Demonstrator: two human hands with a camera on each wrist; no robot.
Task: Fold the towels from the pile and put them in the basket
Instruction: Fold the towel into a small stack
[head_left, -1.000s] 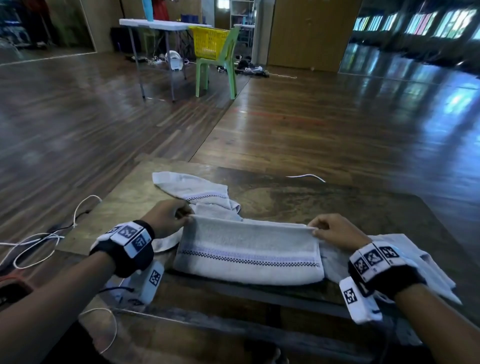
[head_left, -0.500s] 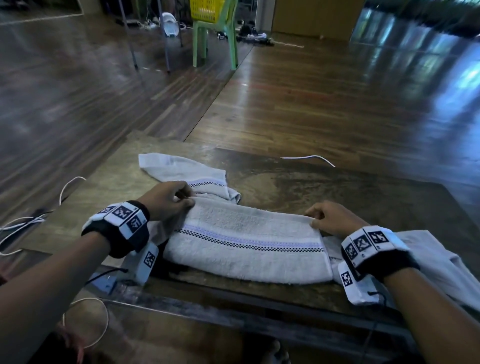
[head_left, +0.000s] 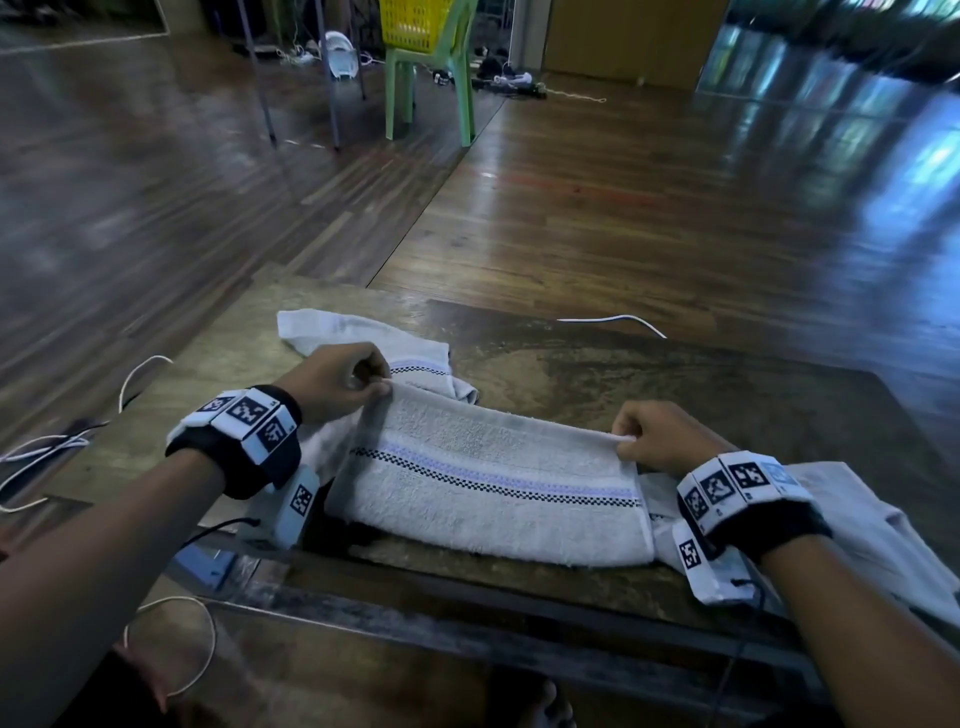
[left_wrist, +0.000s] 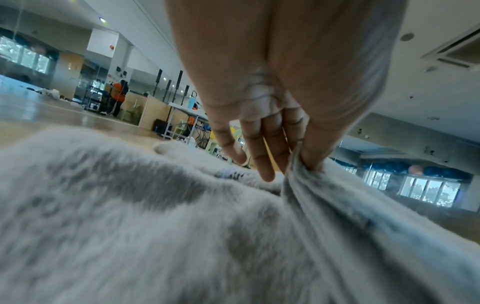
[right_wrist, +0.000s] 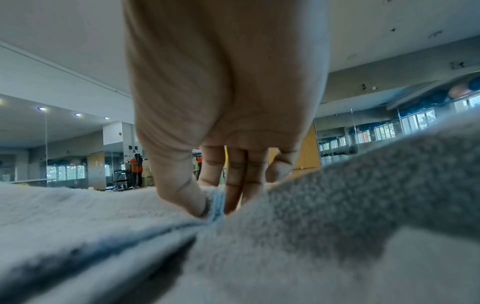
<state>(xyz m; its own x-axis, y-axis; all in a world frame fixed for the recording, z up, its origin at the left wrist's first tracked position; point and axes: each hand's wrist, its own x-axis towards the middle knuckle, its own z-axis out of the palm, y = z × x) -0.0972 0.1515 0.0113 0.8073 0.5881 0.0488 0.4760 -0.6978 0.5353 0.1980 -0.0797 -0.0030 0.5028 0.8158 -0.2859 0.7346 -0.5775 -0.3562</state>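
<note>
A white towel (head_left: 488, 483) with a lilac stripe and a black checked line lies folded across the near part of the wooden table (head_left: 675, 384). My left hand (head_left: 337, 384) pinches its far left corner, seen close up between thumb and fingers in the left wrist view (left_wrist: 296, 164). My right hand (head_left: 654, 436) pinches the far right corner, also shown in the right wrist view (right_wrist: 213, 203). The far edge is raised off the table between both hands. Another white towel (head_left: 363, 338) lies crumpled behind the left hand, and a third (head_left: 862, 514) lies under my right wrist. The yellow basket (head_left: 410, 23) sits on a green chair far back.
White cables (head_left: 62, 447) trail over the floor at the left, and one more (head_left: 618, 319) lies beyond the table's far edge. The green chair (head_left: 431, 88) and table legs (head_left: 327, 78) stand at the back. Wooden floor surrounds the table.
Both hands have lifted the towel's far edge higher off the table and drawn it slightly toward me. The head view has tilted downward.
</note>
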